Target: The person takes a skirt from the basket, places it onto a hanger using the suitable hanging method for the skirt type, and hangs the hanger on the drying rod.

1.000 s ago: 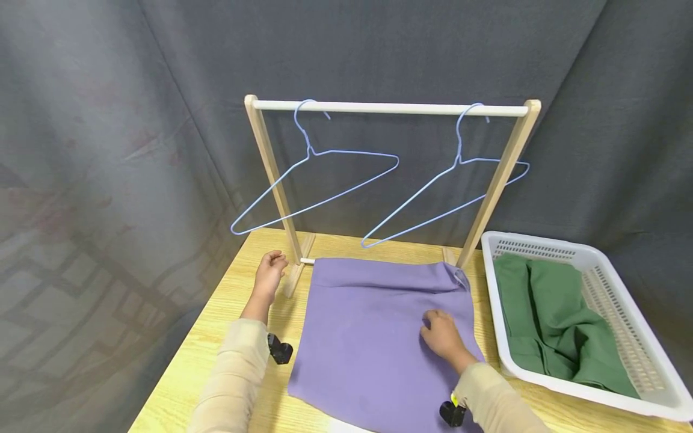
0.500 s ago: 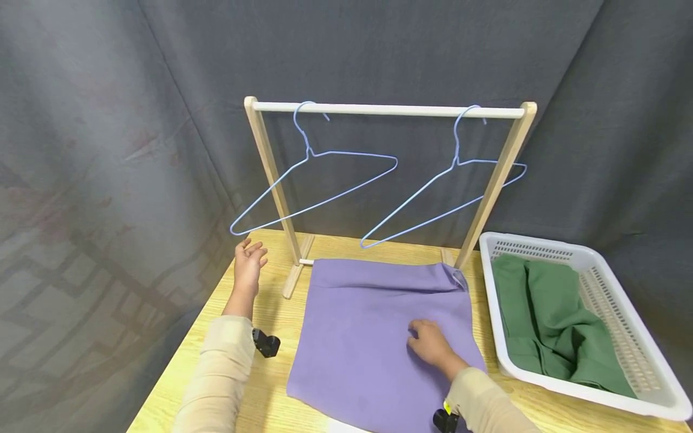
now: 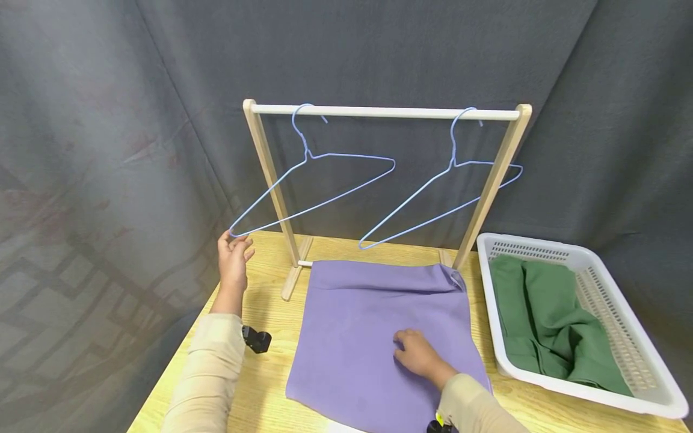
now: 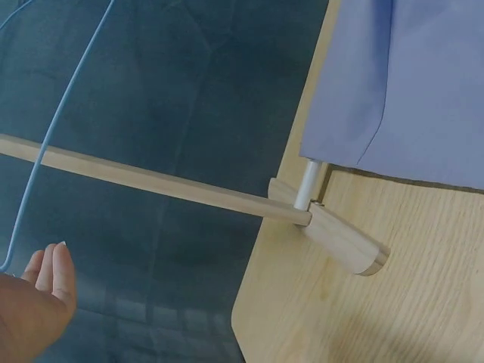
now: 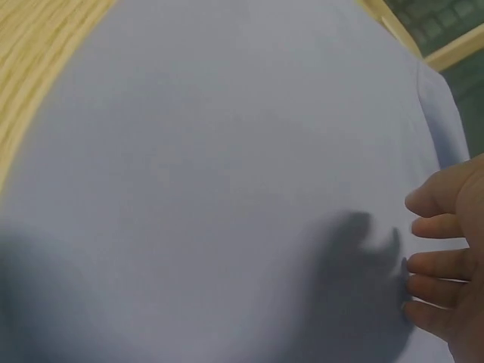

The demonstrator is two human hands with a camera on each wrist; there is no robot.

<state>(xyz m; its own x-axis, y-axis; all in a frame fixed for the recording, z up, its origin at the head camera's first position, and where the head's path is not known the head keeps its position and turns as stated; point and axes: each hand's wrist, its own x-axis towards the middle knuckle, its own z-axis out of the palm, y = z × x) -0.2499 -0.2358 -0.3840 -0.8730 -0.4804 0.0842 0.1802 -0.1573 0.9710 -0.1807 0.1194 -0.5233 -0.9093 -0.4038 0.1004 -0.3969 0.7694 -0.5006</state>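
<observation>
The left blue wire hanger [image 3: 314, 207] hangs by its hook from the rack's white bar. My left hand [image 3: 233, 264] is at this hanger's lower left corner, its fingertips touching or very near the wire. In the left wrist view several fingers of the left hand [image 4: 41, 299] are extended beside the blue wire [image 4: 38, 159]; the thumb's contact is hidden. My right hand [image 3: 419, 355] hovers just over the purple cloth [image 3: 357, 337] with loosely bent fingers, holding nothing. The right wrist view shows the right hand's shadow on that cloth [image 5: 227, 151].
A second blue wire hanger [image 3: 417, 231] hangs on the right side of the wooden rack [image 3: 492, 186]. A white plastic basket [image 3: 590, 255] with green folded cloth [image 3: 557, 319] stands at the right of the wooden table [image 3: 271, 385]. A grey curtain [image 3: 379, 54] hangs behind.
My left hand has moved left and up from beside the rack's foot to the left hanger's corner. My right hand has drifted left and slightly down over the purple cloth.
</observation>
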